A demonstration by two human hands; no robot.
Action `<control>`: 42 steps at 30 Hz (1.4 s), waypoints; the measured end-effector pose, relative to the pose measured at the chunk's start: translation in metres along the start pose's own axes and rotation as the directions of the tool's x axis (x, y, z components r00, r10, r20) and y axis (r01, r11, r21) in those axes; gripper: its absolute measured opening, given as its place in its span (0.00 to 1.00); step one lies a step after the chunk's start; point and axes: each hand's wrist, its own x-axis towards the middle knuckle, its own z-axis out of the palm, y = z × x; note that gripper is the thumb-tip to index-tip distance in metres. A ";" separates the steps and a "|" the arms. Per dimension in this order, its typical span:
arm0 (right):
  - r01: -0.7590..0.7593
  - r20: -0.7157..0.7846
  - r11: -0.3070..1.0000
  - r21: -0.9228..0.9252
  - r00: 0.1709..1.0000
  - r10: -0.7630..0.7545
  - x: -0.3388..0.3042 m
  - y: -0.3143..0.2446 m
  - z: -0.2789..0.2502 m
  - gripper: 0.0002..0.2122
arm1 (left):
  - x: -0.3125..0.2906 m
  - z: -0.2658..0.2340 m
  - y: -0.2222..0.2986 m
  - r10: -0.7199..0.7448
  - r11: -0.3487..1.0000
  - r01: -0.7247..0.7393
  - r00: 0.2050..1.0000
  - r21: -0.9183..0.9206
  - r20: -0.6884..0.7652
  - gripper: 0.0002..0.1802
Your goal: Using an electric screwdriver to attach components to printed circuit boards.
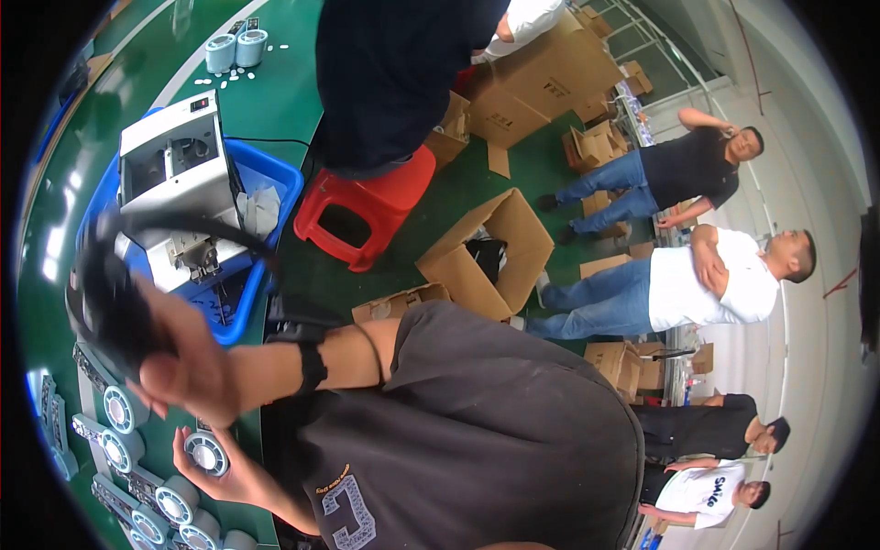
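Observation:
A black item with a curved band (pixel 110 298), blurred by motion, is in my right hand (pixel 192 357); I cannot make out its kind. Black straps circle that wrist and forearm. Lower in the view, the fingers of my left hand (pixel 225 481) curl round a light-blue cylindrical unit with a round grille (pixel 205 453). Several similar cylindrical units (pixel 174 502) with circuit boards attached lie on the green table beside that hand. Close to my right hand, a white machine (pixel 174 197) stands in a blue tray (pixel 289 179).
A red stool (pixel 376 206) stands near a person in dark clothes (pixel 394 82). Behind it is an open cardboard box (pixel 467 266). Several people stand on the right. Two light-blue cylinders (pixel 236 52) and small white pieces lie on the far part of the table.

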 end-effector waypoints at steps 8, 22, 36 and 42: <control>0.372 -0.074 0.776 -0.510 0.879 -0.470 0.059 -0.078 -0.079 0.55 | 0.042 0.028 0.029 0.144 0.989 -0.148 0.977 0.013 0.155 0.24; 0.486 0.359 0.693 -0.533 0.871 -0.335 0.090 -0.106 -0.116 0.45 | 0.009 0.004 0.024 0.113 0.993 -0.111 0.992 -0.043 0.058 0.30; 0.282 0.478 0.927 -0.245 0.868 -0.138 0.094 -0.080 -0.108 0.48 | 0.005 0.002 0.023 0.128 0.991 -0.126 0.991 -0.042 0.036 0.30; 0.213 0.377 0.959 -0.189 0.917 -0.130 0.041 -0.073 -0.062 0.45 | 0.010 0.004 0.023 0.115 0.990 -0.112 0.993 -0.085 0.034 0.31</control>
